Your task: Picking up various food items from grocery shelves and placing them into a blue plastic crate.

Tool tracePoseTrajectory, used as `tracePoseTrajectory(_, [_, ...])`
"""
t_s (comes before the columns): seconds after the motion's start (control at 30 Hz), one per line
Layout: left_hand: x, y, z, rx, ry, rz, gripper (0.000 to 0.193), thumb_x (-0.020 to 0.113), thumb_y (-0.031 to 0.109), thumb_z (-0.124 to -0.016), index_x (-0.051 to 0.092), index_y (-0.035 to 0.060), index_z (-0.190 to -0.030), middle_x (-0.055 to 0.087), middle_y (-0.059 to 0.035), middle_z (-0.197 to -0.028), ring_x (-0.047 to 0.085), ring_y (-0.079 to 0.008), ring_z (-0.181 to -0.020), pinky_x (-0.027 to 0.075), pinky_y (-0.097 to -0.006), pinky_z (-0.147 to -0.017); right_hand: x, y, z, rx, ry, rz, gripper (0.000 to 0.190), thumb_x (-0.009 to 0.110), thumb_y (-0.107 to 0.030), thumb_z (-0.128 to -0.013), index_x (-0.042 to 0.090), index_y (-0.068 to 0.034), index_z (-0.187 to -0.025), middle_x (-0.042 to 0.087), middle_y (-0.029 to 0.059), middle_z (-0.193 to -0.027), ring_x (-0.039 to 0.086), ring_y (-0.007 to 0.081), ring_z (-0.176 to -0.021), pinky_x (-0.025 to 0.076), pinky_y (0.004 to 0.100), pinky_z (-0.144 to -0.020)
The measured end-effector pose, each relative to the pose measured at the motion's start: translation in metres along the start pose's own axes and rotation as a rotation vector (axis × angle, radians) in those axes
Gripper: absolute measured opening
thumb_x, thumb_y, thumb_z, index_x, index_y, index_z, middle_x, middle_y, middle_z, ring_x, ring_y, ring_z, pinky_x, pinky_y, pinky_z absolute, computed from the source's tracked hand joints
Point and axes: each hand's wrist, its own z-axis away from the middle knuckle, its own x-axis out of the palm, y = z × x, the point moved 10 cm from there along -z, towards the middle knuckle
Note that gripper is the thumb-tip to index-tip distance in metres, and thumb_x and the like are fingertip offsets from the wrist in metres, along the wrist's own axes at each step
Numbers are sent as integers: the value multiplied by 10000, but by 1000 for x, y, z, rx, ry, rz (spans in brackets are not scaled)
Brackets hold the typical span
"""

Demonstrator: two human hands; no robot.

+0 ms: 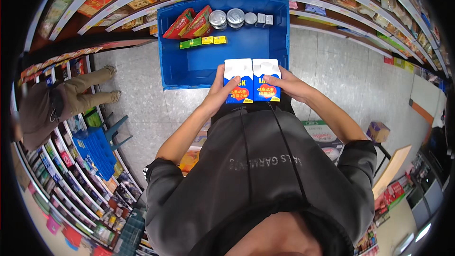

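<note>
Two blue and white cartons with white caps stand out side by side in front of my torso. My left hand (pixel 224 87) grips the left carton (pixel 238 81), its thumb across the front. Around the right carton (pixel 266 81) my right hand (pixel 292 83) is closed, thumb also on the front. Both are over the near rim of a blue plastic crate (pixel 170 67). Inside it, at the far side, are two red and green bags (pixel 193 23), several round cans (pixel 235 17) and small silvery boxes (pixel 265 19). Small green and yellow boxes (pixel 208 40) form a row nearer me.
Stocked store shelves (pixel 320 10) curve behind the crate. At the left, another person (pixel 46 110) stands by shelving and a second blue crate (pixel 94 153) on a stand. A cardboard box (pixel 378 132) and a wooden board (pixel 392 170) are at the right.
</note>
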Motion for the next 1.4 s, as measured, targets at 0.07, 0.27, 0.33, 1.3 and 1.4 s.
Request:
tracePoseTrajectory(0.07, [-17, 15, -12, 98, -77, -85, 435, 618, 183, -908, 351, 73, -1234, 513, -96, -1182, 469, -147, -1138, 417, -301, -949, 5, 4, -21, -49, 25, 0, 833, 679, -360, -850, 207, 57, -1396, 418, 191, -1346, 416, 233, -1251, 340, 330, -1052])
tracePoseTrajectory(0.27, [-55, 2, -54, 121, -217, -310, 476, 679, 163, -862, 378, 80, -1222, 519, -85, -1155, 469, -152, -1130, 392, -319, -973, 9, 42, -64, 14, 59, -60, 816, 693, -369, -838, 221, -26, -1410, 415, 157, -1350, 390, 234, -1270, 335, 329, -1049])
tracePoseTrajectory(0.33, [-69, -11, -69, 120, -245, -354, 515, 741, 175, -797, 432, 83, -1198, 484, -105, -1203, 427, -215, -1175, 347, -361, -1011, 8, 46, -72, 80, 109, -32, 785, 706, -337, -826, 240, -76, -1400, 409, 134, -1343, 390, 247, -1265, 356, 340, -1028])
tracePoseTrajectory(1.3, [-123, -157, -303, 282, 270, -768, 661, 591, -119, -746, 330, 74, -1322, 353, -236, -1416, 452, -395, -1225, 421, -410, -983, -178, 156, -281, -66, 600, 337, 928, 726, -20, -738, 176, -95, -1482, 468, 158, -1347, 453, 261, -1246, 367, 324, -1033])
tracePoseTrajectory(1.4, [-132, -171, -287, 310, 455, -707, 775, 639, -50, -761, 185, 20, -1384, 323, -246, -1427, 409, -367, -1275, 362, -380, -1039, -171, 156, -286, -94, 576, 372, 944, 760, -59, -704, 184, -13, -1450, 500, 177, -1305, 472, 245, -1232, 361, 325, -1037])
